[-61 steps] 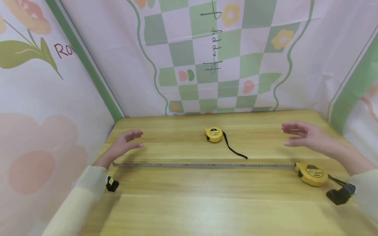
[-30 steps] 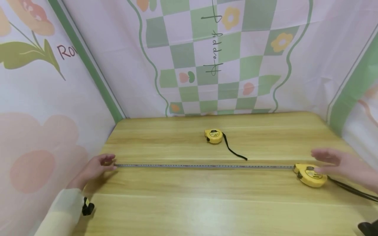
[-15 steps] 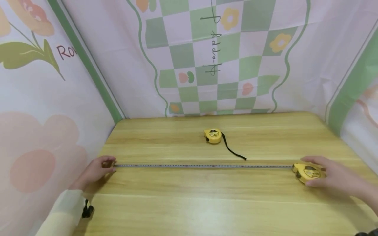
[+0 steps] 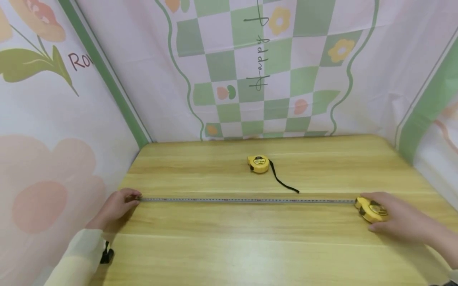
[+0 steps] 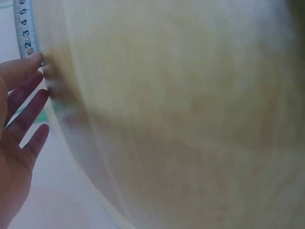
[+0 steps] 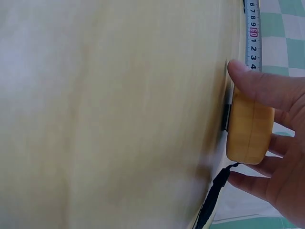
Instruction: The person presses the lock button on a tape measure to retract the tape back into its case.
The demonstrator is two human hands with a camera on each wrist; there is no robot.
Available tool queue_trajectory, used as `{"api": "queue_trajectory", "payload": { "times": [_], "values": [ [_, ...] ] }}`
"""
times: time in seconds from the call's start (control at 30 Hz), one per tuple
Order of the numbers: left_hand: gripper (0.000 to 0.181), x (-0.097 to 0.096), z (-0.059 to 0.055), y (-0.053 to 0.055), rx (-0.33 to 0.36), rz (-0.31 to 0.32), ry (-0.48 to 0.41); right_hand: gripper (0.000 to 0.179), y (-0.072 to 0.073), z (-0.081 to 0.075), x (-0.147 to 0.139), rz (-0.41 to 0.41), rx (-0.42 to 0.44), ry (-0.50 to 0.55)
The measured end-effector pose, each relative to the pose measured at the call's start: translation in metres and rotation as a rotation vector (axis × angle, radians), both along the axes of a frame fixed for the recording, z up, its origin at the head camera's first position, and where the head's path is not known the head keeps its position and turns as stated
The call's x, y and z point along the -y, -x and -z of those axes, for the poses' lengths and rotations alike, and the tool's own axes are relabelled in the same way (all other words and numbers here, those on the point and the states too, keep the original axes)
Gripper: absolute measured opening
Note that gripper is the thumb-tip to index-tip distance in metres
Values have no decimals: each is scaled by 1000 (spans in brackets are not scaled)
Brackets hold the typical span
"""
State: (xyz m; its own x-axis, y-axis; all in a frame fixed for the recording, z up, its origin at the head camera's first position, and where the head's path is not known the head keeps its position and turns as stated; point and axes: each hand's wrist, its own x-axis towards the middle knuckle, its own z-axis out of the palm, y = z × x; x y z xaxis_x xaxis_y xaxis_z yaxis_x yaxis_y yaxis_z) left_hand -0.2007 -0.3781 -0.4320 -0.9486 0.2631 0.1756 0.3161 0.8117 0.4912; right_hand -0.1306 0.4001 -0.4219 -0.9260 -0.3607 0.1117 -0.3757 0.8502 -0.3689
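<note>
And both hands are down! Two seconds ago they hover clear of the tape, and now the left hand (image 4: 116,206) has the tip of the blade (image 4: 243,200) pinched between thumb and finger at the left end, while over on the right, the right hand (image 4: 402,214) wraps round the yellow case (image 4: 370,210), closed further over it than half a second ago. The second tape measure (image 4: 259,164) hasn't budged, sitting far back in the middle of the wooden table (image 4: 243,242) with its strap trailing right. Closer in, the left wrist view picks up what the head view can't: small numbers starting near the tip, the remaining fingers loosely spread. The right wrist view reads a red-boxed 60, then 1 to 4 running up to the thumb, and a black strap (image 6: 212,195) hanging off the case, hidden by the hand from above. The blade itself runs straight across, left to right, silvery and finely marked; the case is rounded, with black trim.
</note>
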Motion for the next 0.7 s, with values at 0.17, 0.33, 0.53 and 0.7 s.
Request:
{"api": "queue_trajectory", "payload": {
  "times": [0.17,0.33,0.53,0.7],
  "values": [
    [14,0,-1,2,-5,-18,69,86,1,0,1,-14,-50,-40],
    [12,1,-4,3,0,-24,101,83,0,-1,5,-20,-69,-40],
    [10,-1,-6,3,-14,-9,128,81,-1,-2,10,-30,-93,-60],
    [9,-2,-7,3,-71,23,167,80,-2,-3,12,-31,-106,-98]
  ]
}}
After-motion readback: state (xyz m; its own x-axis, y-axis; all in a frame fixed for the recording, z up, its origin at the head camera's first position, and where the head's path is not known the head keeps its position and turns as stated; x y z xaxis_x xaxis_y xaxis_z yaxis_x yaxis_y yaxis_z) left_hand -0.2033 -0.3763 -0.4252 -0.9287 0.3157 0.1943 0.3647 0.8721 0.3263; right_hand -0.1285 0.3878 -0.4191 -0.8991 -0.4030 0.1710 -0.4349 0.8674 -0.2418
